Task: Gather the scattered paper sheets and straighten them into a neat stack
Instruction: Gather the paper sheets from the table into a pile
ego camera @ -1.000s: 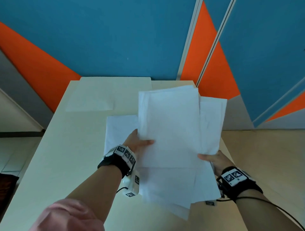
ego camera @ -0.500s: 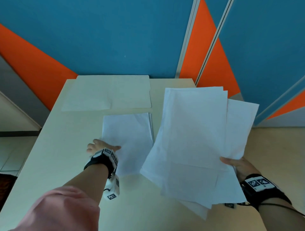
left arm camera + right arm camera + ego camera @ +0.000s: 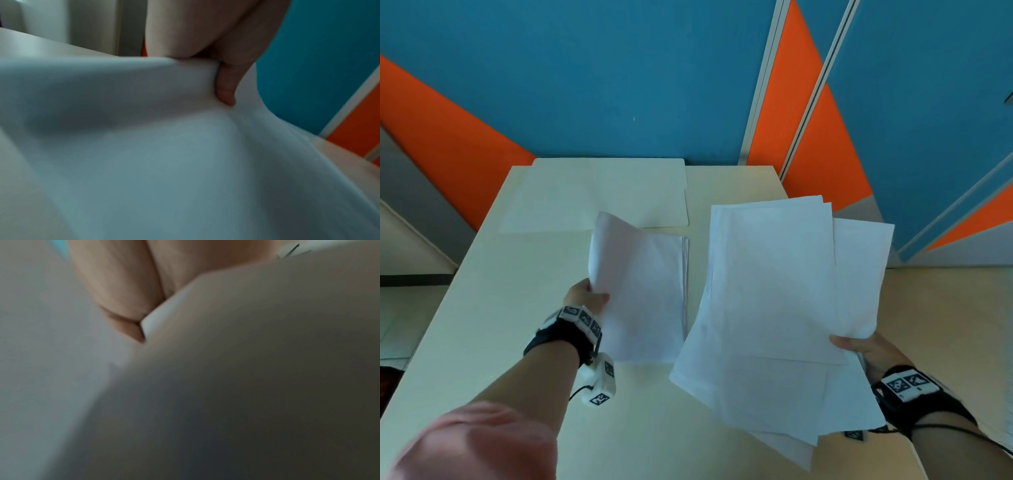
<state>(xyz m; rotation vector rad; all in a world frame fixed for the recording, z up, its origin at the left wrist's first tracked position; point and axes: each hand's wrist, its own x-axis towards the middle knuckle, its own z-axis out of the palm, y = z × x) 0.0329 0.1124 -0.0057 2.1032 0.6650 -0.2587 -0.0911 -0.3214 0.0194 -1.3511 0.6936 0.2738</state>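
My right hand point(image 3: 859, 347) pinches the right edge of a fanned bundle of several white sheets point(image 3: 774, 291), held above the right side of the table. My left hand point(image 3: 589, 294) grips the left edge of a smaller pile of white sheets point(image 3: 643, 294) and lifts that edge, while the pile's right edge stays low near the table. In the left wrist view a thumb point(image 3: 226, 91) presses into the curved paper point(image 3: 164, 162). In the right wrist view fingers point(image 3: 127, 296) lie against the blurred sheets point(image 3: 246, 369).
A pale beige folder point(image 3: 599, 195) lies flat at the far end of the cream table point(image 3: 482, 342). Blue and orange wall panels point(image 3: 619, 85) stand right behind the table. Floor shows off both sides of the table.
My left hand let go of the big bundle, went down to the pile on the table and has lifted its left edge. My right hand carried the bundle to the right.
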